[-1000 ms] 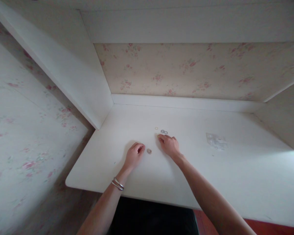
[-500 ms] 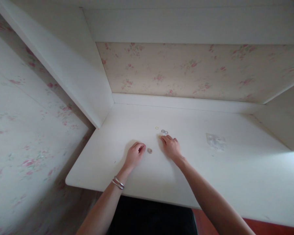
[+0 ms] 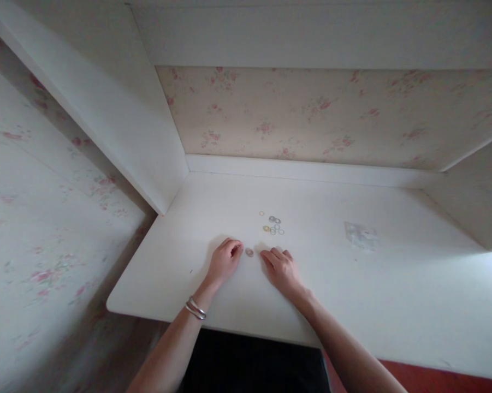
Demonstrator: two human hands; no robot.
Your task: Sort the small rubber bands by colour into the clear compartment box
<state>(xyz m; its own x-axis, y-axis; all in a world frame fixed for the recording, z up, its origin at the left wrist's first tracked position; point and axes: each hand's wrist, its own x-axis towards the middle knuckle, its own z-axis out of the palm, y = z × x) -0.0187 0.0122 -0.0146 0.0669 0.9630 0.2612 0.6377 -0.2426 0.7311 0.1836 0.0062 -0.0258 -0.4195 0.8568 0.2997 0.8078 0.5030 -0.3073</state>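
Observation:
My left hand (image 3: 226,258) rests on the white desk, fingers curled against the thumb; whatever may be inside is hidden. Just right of its fingertips lies a small pile of pinkish-brown rings (image 3: 249,252). On the other side of that pile is my right hand (image 3: 280,267), palm down, its bent fingers slightly apart and nothing visible in them. Beyond the right fingertips several small rings are sorted by colour: gold rings (image 3: 266,228), pale greenish rings (image 3: 277,231) and dark grey rings (image 3: 274,219). A single thin yellow ring (image 3: 261,213) lies farthest back.
A clear plastic bag (image 3: 361,236) with whitish contents lies to the right on the desk (image 3: 393,300). White panels and a floral-papered wall (image 3: 311,114) enclose the back and left. The desk's front edge runs below my forearms, above a black surface (image 3: 258,360).
My right hand has drawn back from the gold rings toward me, uncovering them and the pale greenish rings. My left hand has stayed in place.

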